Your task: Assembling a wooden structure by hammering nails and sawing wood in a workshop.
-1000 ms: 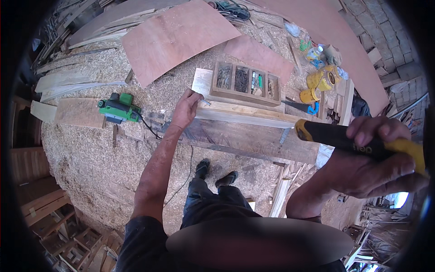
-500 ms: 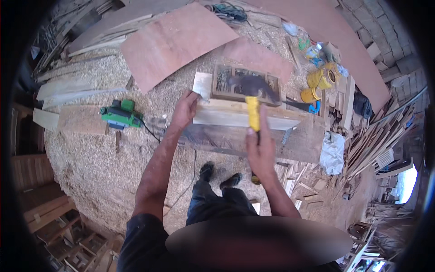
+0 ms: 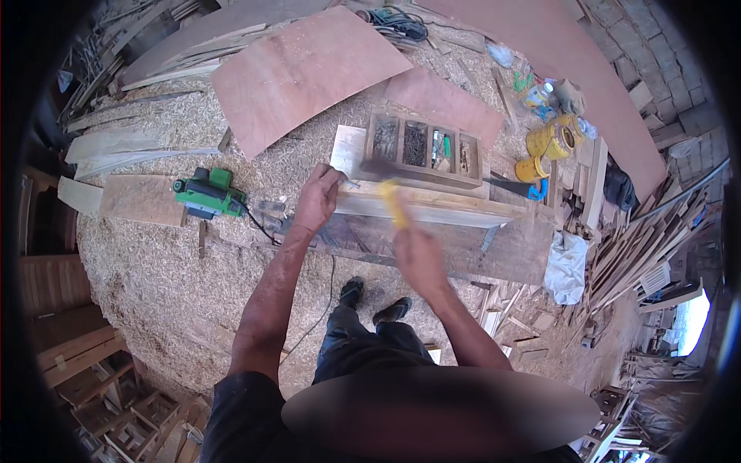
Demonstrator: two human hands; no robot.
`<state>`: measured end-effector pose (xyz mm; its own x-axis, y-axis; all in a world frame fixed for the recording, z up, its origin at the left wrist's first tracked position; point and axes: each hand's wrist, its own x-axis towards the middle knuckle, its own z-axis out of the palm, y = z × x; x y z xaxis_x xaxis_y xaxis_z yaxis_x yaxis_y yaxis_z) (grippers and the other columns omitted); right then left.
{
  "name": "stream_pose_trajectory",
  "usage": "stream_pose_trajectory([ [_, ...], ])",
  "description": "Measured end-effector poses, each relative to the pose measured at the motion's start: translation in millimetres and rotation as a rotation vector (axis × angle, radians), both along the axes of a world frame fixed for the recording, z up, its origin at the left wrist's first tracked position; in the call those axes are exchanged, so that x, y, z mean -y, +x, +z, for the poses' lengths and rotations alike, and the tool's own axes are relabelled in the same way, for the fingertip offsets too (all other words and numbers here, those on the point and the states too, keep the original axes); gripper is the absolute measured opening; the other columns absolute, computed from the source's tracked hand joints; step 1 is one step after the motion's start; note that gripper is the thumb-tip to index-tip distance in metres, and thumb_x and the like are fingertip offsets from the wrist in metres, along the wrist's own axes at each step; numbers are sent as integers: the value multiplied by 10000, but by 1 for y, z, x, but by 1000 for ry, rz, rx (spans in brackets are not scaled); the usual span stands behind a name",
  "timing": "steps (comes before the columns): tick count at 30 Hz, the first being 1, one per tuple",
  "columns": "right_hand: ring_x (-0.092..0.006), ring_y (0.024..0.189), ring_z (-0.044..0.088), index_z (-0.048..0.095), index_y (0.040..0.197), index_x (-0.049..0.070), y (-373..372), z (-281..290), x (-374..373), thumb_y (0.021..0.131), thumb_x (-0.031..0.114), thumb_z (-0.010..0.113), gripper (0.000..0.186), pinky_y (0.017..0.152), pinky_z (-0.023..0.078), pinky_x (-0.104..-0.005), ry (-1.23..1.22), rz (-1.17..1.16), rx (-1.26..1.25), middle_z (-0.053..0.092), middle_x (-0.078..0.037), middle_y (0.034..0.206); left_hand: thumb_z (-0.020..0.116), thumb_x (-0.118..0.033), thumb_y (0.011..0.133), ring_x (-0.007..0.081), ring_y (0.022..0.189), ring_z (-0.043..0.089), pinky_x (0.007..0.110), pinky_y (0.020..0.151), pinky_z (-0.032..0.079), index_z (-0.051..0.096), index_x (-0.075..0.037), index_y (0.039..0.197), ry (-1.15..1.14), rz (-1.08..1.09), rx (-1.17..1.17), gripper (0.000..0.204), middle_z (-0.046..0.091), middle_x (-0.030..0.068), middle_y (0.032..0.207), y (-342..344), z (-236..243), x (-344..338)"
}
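My right hand [image 3: 421, 258] grips the yellow handle of a hammer [image 3: 394, 202]. Its dark head is smeared by motion above the left part of a pale wooden plank [image 3: 440, 202]. At the plank's left end my left hand [image 3: 315, 197] is closed, with a thin bluish metal piece [image 3: 351, 184] showing at its fingertips; its exact kind is too small to tell. Just behind the plank sits a wooden compartment box [image 3: 421, 176] holding dark nails and a few small items. A light flat board [image 3: 349, 147] lies beside the box's left side.
A green electric planer [image 3: 208, 193] with a cord rests at left. Reddish plywood sheets [image 3: 309, 73] lie at the back. To the right are a blue-handled saw [image 3: 532, 190], yellow buckets [image 3: 549, 139], a white sack [image 3: 566, 266] and piled wood strips [image 3: 641, 239]. Shavings [image 3: 154, 285] cover the floor.
My right hand has swung the hammer leftward and down, from over the compartment box toward my left hand. My left hand stays at the plank's left end.
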<state>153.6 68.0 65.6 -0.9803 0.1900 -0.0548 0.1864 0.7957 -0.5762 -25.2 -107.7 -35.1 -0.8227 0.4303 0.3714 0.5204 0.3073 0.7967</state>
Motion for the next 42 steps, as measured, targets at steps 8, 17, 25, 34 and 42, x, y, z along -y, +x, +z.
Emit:
stream_pose_trajectory([
  [8, -468, 748, 675, 176, 1638, 273, 61, -44, -24, 994, 103, 553, 766, 679, 549, -556, 89, -233, -142, 671, -255, 947, 602, 43, 912, 359, 892, 619, 414, 801, 505, 664, -19, 1048, -91, 59, -66, 162, 586, 151, 975, 14, 12, 9],
  [17, -459, 726, 673, 178, 1636, 264, 73, -70, -25, 998, 127, 552, 753, 649, 549, -555, 133, -298, -92, 663, -258, 925, 600, -29, 936, 361, 937, 591, 439, 853, 475, 666, -41, 1017, -154, 139, -220, 105, 620, 155, 967, 16, 56, -42],
  [25, -354, 711, 689, 267, 1626, 173, 80, -38, -24, 1004, 76, 540, 686, 689, 560, -421, -220, -346, -93, 706, -261, 1019, 637, -42, 899, 322, 966, 631, 442, 850, 519, 681, -112, 1027, -274, -160, -76, 153, 635, 85, 974, 8, 20, -59],
  [34, -127, 470, 508, 116, 1595, 27, 38, 177, -35, 1072, 302, 515, 713, 420, 424, -244, -289, -319, -1154, 614, -72, 736, 640, -32, 904, 330, 947, 623, 420, 839, 510, 697, -79, 1031, -253, -211, -64, 147, 622, 110, 937, 3, 13, -47],
  [42, -221, 631, 625, 572, 859, 73, 40, 176, -41, 1040, 555, 494, 521, 600, 535, -357, -874, 76, -1242, 621, -85, 698, 664, -16, 866, 328, 945, 619, 446, 847, 517, 679, -95, 994, -213, -215, -107, 152, 622, 87, 938, 4, 13, -45],
])
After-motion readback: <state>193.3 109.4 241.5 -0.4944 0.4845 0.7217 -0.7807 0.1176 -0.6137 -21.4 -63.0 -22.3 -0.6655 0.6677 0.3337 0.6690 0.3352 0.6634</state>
